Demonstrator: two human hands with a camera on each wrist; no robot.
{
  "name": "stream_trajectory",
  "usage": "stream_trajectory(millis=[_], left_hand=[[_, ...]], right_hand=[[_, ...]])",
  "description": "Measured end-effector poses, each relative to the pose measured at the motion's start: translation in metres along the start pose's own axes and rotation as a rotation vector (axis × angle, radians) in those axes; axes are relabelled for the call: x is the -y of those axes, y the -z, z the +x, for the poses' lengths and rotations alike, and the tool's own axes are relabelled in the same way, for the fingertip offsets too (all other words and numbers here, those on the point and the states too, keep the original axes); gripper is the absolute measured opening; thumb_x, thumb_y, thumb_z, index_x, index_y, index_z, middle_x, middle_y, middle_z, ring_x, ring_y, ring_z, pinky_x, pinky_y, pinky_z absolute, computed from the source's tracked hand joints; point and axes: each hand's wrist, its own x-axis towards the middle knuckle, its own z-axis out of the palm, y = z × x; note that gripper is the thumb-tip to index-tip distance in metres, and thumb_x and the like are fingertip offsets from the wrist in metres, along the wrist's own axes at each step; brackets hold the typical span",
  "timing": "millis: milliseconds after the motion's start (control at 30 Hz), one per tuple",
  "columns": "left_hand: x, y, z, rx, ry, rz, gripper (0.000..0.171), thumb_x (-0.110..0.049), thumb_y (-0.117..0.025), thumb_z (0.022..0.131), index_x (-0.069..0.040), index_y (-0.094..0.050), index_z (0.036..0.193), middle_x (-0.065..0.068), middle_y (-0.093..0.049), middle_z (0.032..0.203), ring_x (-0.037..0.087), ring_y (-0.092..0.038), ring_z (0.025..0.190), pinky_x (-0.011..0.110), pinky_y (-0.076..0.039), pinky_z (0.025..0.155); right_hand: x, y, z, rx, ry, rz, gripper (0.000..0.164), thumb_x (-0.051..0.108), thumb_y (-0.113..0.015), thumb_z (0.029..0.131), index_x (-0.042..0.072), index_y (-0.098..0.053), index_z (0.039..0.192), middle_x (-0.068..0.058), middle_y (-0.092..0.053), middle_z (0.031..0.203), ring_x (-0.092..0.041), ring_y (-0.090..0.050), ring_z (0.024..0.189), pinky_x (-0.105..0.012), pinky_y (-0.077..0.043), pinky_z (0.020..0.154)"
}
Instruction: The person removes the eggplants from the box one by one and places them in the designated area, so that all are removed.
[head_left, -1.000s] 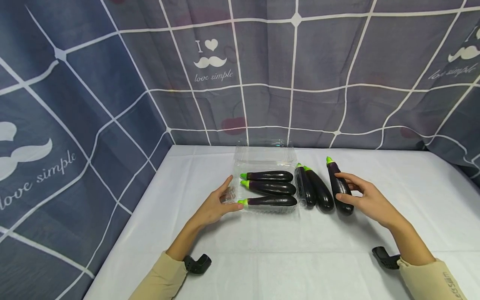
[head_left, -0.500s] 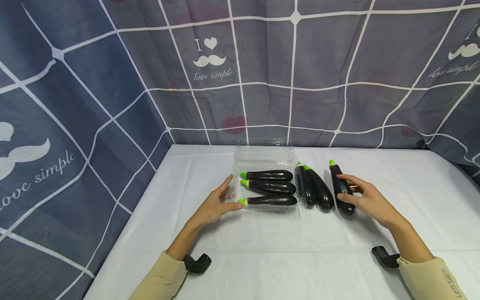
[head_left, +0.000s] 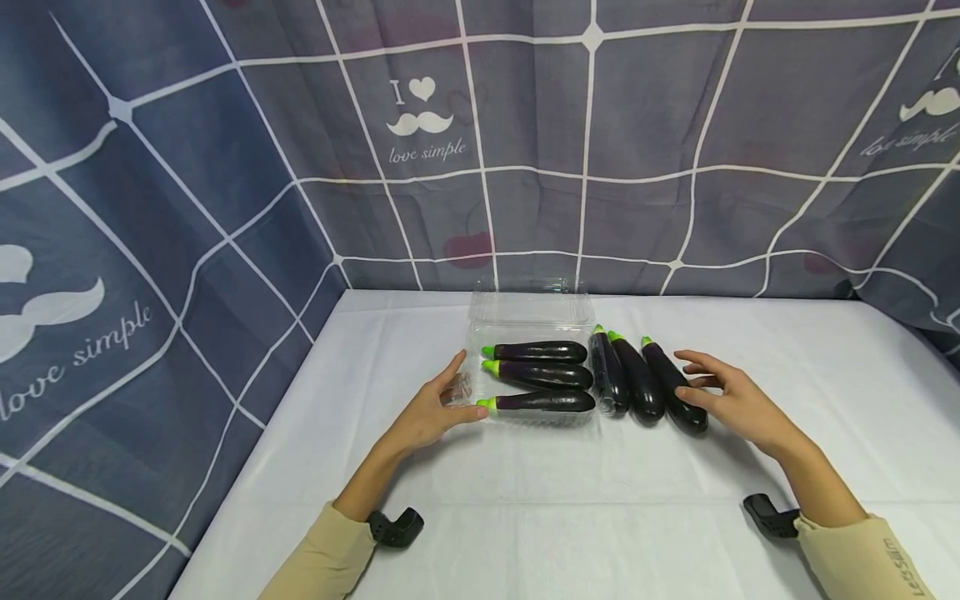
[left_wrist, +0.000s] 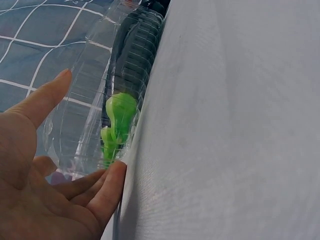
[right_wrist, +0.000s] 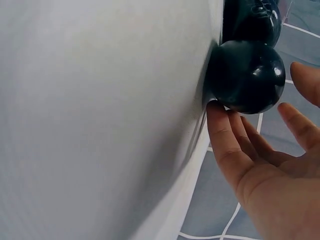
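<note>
A clear plastic clamshell box (head_left: 531, 310) stands with its lid raised at the back. Three dark purple eggplants lie crosswise in it, among them a front eggplant (head_left: 545, 402), green stems to the left. My left hand (head_left: 426, 410) spreads its fingers and thumb around the box's left end; fingertips (left_wrist: 117, 167) touch the plastic in the left wrist view. Right of the box, three more eggplants lie close side by side. My right hand (head_left: 731, 404) is beside the rightmost eggplant (head_left: 675, 387), fingers apart, not gripping; some fingertips (right_wrist: 216, 106) are against or very near its rounded end.
A white cloth (head_left: 525, 500) covers the table. Grey-blue grid-patterned curtains (head_left: 637, 125) hang behind and at the sides. A middle eggplant (head_left: 636, 379) and a left eggplant (head_left: 611, 372) lie between the rightmost one and the box.
The rightmost eggplant, earlier gripped by my right hand, has tilted left against its neighbour. My right fingers have come off it and spread. The left hand stays at the box.
</note>
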Motion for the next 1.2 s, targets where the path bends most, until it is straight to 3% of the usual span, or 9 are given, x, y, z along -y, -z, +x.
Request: stream_trajectory(millis=[233,600,1200], left_hand=[[0.0021,-0.0007,0.0000,0.009,-0.015,-0.001,0.102,-0.037,-0.082,0.081,-0.025,-0.019,0.160,0.020,-0.027,0.157,0.039,-0.027,0.142,0.053,-0.028,0.111],[-0.0001,0.0024,-0.0021,0.015,-0.018,-0.013,0.103,-0.038,-0.082,0.080,-0.026,-0.018,0.160,0.017,-0.027,0.157,0.038,-0.029,0.142,0.053,-0.028,0.111],[-0.0001,0.0002,-0.0006,0.009,-0.016,-0.019,0.103,-0.036,-0.083,0.080,-0.025,-0.019,0.160,0.019,-0.029,0.157,0.038,-0.029,0.142,0.053,-0.029,0.111]], right_hand=[[-0.0009,-0.0015,0.0000,0.018,-0.001,0.006,0.061,0.019,-0.066,0.096,0.003,-0.040,0.149,-0.026,-0.051,0.133,-0.036,-0.052,0.115,-0.021,-0.047,0.078],[-0.0001,-0.0057,0.0046,0.007,0.026,-0.012,0.058,0.012,-0.065,0.096,0.001,-0.042,0.147,-0.027,-0.052,0.132,-0.040,-0.052,0.115,-0.020,-0.046,0.079],[0.0007,-0.0051,0.0024,-0.007,0.009,-0.014,0.057,0.019,-0.063,0.098,0.000,-0.041,0.147,-0.028,-0.053,0.132,-0.040,-0.051,0.116,-0.019,-0.043,0.079]])
